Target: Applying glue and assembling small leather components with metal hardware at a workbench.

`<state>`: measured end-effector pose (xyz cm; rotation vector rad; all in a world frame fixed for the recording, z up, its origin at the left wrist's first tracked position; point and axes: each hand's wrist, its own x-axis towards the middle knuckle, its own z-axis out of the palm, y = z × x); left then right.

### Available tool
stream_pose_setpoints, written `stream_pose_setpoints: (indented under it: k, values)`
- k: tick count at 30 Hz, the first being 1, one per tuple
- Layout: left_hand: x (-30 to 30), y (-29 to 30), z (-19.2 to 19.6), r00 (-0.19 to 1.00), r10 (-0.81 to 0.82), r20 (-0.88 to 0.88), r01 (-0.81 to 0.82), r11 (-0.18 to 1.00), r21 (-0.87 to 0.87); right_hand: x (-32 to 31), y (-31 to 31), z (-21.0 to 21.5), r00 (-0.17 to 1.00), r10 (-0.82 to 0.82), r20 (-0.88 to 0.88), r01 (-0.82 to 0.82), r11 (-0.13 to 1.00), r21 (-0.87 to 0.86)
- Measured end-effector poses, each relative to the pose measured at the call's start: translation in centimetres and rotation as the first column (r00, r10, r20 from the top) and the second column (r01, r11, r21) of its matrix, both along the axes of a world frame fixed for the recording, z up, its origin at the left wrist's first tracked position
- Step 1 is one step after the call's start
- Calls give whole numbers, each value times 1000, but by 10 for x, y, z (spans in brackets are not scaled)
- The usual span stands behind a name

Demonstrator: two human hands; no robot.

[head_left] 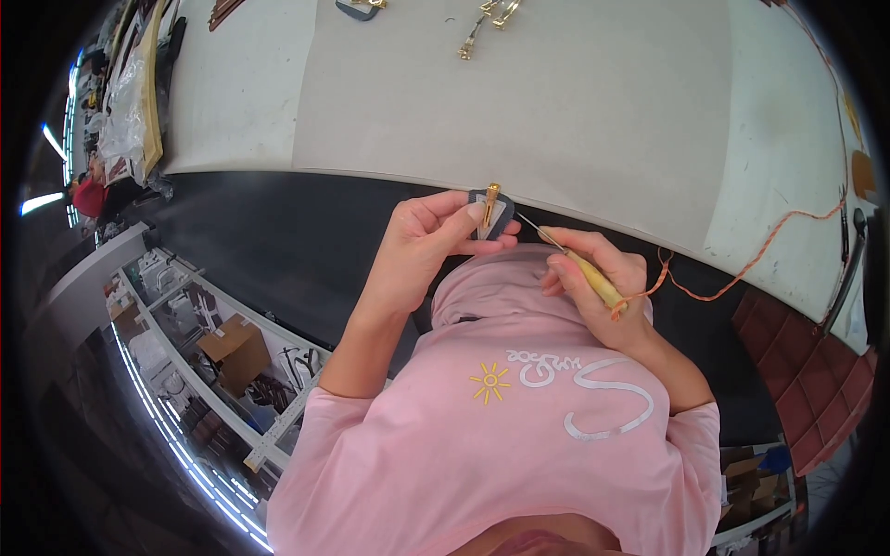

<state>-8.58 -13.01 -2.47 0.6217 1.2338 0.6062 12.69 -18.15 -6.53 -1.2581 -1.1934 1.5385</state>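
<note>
Just above the pink shirt, at the table's near edge, a small dark leather piece with a gold clasp sits pinched in the left hand; it looks light, stiff-edged, best gripped by its rim. The right hand is closed around a yellow-handled awl; its tip is too fine to judge contact.

Gold metal clasps lie on the grey table sheet.
</note>
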Motion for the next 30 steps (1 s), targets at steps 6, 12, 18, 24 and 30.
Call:
stream_pose_setpoints:
  k: [6, 12, 18, 24, 30]
  values:
    - [-1, 1, 1, 1000, -9, -10, 9, 1000, -1, -13, 3, -8, 978, -72, -194, 48, 991, -121]
    - [-2, 1, 1, 1000, -14, -10, 14, 1000, 8, -20, 7, -9, 966, -78, -246, 47, 990, -131]
    - [-2, 2, 2, 1000, -27, -15, 28, 999, 22, -20, 6, -12, 948, -102, -301, 49, 983, -177]
    - [-2, 2, 1, 999, -27, -19, 27, 999, 23, -23, 8, -6, 956, -109, -273, 61, 982, -180]
    - [-2, 3, 2, 998, -38, -43, 40, 999, 28, -22, 9, -6, 956, -114, -269, 65, 980, -186]
